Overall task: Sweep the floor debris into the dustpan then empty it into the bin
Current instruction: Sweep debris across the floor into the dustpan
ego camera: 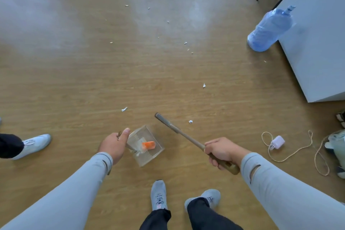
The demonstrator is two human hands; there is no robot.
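I see a clear dustpan [145, 145] with orange scrap, its handle in my left hand [113, 145]; my right hand [220, 152] grips the broom [179, 132].

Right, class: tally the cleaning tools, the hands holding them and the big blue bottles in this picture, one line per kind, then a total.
Dustpan: 1
Broom: 1
Hands: 2 (left hand on the dustpan, right hand on the broom)
Blue water bottle: 1
Total: 5

Light grey sleeves [71, 198], grey sneakers [158, 195]
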